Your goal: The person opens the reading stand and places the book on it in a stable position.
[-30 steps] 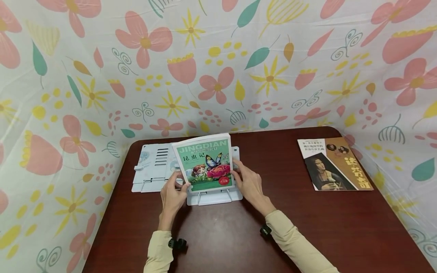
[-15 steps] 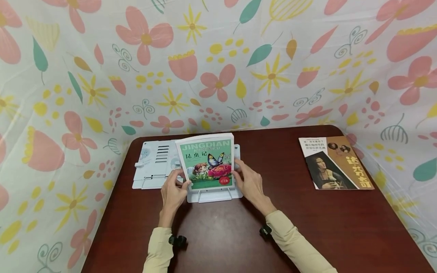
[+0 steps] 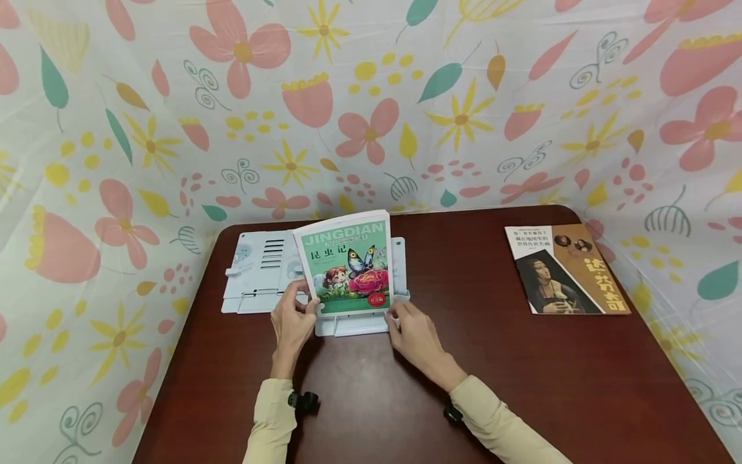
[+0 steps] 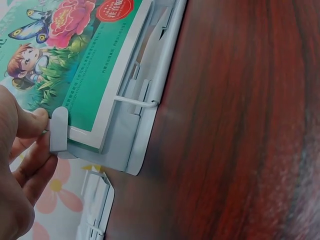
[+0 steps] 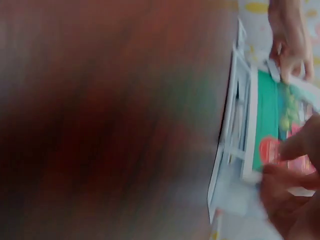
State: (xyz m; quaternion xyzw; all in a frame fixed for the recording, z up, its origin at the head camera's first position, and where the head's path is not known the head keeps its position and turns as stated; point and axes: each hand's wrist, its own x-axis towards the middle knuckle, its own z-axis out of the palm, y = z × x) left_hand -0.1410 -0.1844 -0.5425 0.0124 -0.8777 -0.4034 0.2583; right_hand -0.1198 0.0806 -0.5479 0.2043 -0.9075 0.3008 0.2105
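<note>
A green children's book [image 3: 350, 277] with a butterfly and a flower on its cover leans on a white book stand [image 3: 362, 324]. My left hand [image 3: 292, 322] is at the book's lower left corner. In the left wrist view, its thumb and fingers pinch a small white clip [image 4: 59, 130] whose flap overlaps the cover. My right hand [image 3: 418, 336] is near the book's lower right corner, loosely bent, with nothing visible in its grasp. It looks blurred in the right wrist view. A white side tab [image 3: 401, 297] sticks out of the stand beside the book, just above that hand.
Another white book stand [image 3: 261, 270] lies flat behind and to the left, partly hidden by the book. A brown and white book [image 3: 570, 270] with a portrait cover lies at the right on the dark wooden table [image 3: 493, 361]. A flower-printed curtain [image 3: 371, 84] surrounds the table.
My right hand has come off the book's right edge and moved down toward the lower corner, exposing the white tab. My left hand has stayed at the lower left corner.
</note>
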